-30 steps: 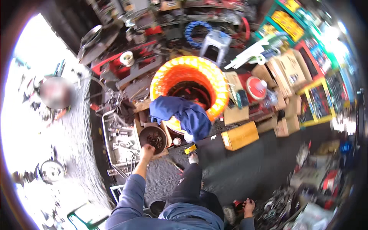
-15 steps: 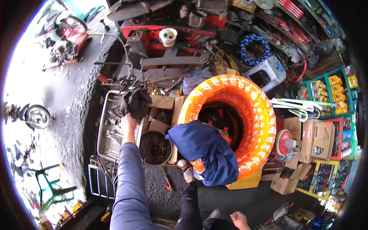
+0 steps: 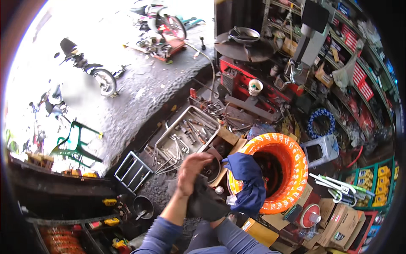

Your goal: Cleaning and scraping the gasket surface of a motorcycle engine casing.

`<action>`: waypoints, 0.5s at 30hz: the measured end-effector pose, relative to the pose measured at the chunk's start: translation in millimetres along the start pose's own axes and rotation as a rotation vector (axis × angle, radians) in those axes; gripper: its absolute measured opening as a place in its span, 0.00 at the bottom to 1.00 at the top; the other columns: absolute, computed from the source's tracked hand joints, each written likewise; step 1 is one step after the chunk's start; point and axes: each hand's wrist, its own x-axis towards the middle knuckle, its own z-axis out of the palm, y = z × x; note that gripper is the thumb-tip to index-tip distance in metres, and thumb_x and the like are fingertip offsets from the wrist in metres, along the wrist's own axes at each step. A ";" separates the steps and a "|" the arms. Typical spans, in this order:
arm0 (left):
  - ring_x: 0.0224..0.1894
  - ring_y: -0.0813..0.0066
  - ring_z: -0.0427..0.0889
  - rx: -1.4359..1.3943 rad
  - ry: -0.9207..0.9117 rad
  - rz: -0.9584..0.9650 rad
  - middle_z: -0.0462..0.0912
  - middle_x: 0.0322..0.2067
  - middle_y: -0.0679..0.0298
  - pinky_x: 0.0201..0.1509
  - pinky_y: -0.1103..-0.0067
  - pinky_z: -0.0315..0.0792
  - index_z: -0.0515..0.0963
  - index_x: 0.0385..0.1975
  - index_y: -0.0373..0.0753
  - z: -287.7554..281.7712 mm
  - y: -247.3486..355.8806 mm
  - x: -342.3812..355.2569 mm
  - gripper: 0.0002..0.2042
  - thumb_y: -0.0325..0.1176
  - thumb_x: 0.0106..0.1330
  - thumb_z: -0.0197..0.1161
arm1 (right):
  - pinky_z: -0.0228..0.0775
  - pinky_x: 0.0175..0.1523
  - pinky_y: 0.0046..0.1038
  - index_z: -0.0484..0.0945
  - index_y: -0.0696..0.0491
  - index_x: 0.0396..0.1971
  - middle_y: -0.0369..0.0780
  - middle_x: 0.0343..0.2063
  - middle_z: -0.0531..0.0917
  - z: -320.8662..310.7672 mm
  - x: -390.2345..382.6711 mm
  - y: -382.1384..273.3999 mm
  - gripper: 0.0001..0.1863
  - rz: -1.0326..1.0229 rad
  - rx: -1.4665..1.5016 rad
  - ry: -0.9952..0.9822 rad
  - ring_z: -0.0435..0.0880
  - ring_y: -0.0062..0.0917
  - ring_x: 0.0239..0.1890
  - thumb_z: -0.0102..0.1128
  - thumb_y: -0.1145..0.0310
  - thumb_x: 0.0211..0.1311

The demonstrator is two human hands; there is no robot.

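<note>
The soft black piece of fabric (image 3: 206,203), a cloth or possibly a glove, is in front of the body between the forearms. We note the change: half a second ago it lies bunched on the tray edge, at the left hand; now it is lifted clear and drawn in. We take this to mean that the work has shifted from the tray to the fabric itself.

The left hand (image 3: 191,170) is unclenched, fingers extended together, beside the fabric; we cannot confirm contact. The right wrist (image 3: 218,222) emerges from beneath the fabric, which conceals the right hand; we cannot tell its grip.

Beyond the left fingers, we find the round dark basin (image 3: 213,171), partly hidden, then the rectangular grey metal tray (image 3: 196,146) of tools, its edge now uncovered. To the right, the navy-blue cloth garment (image 3: 249,182) hangs over the orange-and-yellow wrapped ring (image 3: 292,167).
</note>
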 end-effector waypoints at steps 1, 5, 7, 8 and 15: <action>0.71 0.55 0.66 -0.065 0.063 -0.002 0.70 0.66 0.48 0.73 0.63 0.59 0.66 0.67 0.36 9.7 0.9 -8.3 0.41 0.68 0.69 0.46 | 0.65 0.69 0.35 0.58 0.56 0.73 0.47 0.63 0.72 -19.5 -35.9 -12.0 0.33 -0.018 -0.077 -0.017 0.75 0.37 0.62 0.51 0.57 0.73; 0.79 0.51 0.46 -0.360 0.193 0.052 0.49 0.77 0.45 0.80 0.59 0.40 0.57 0.75 0.43 40.3 27.9 -42.4 0.48 0.77 0.67 0.35 | 0.66 0.69 0.37 0.59 0.55 0.73 0.48 0.61 0.74 -36.6 -17.9 -12.4 0.32 -0.063 -0.381 -0.086 0.76 0.38 0.61 0.50 0.59 0.73; 0.79 0.51 0.47 -0.345 0.247 0.057 0.47 0.77 0.45 0.80 0.59 0.40 0.57 0.75 0.43 64.2 47.6 -63.9 0.48 0.77 0.66 0.37 | 0.66 0.68 0.37 0.60 0.54 0.72 0.48 0.60 0.75 -45.4 -0.4 -16.6 0.32 -0.087 -0.517 -0.144 0.76 0.39 0.60 0.49 0.60 0.72; 0.79 0.51 0.47 -0.324 0.243 0.059 0.46 0.77 0.45 0.80 0.59 0.40 0.57 0.75 0.43 75.0 56.0 -76.4 0.49 0.78 0.65 0.38 | 0.66 0.68 0.37 0.60 0.54 0.72 0.49 0.59 0.75 -54.6 29.5 0.6 0.31 -0.104 -0.581 -0.167 0.76 0.39 0.60 0.49 0.60 0.72; 0.77 0.52 0.53 -0.499 0.411 0.062 0.53 0.76 0.49 0.77 0.54 0.51 0.58 0.75 0.45 129.7 79.1 -148.4 0.51 0.80 0.61 0.42 | 0.72 0.62 0.35 0.67 0.52 0.68 0.46 0.55 0.78 -207.7 144.6 -1.7 0.25 -0.416 -1.182 -0.340 0.79 0.34 0.55 0.48 0.60 0.75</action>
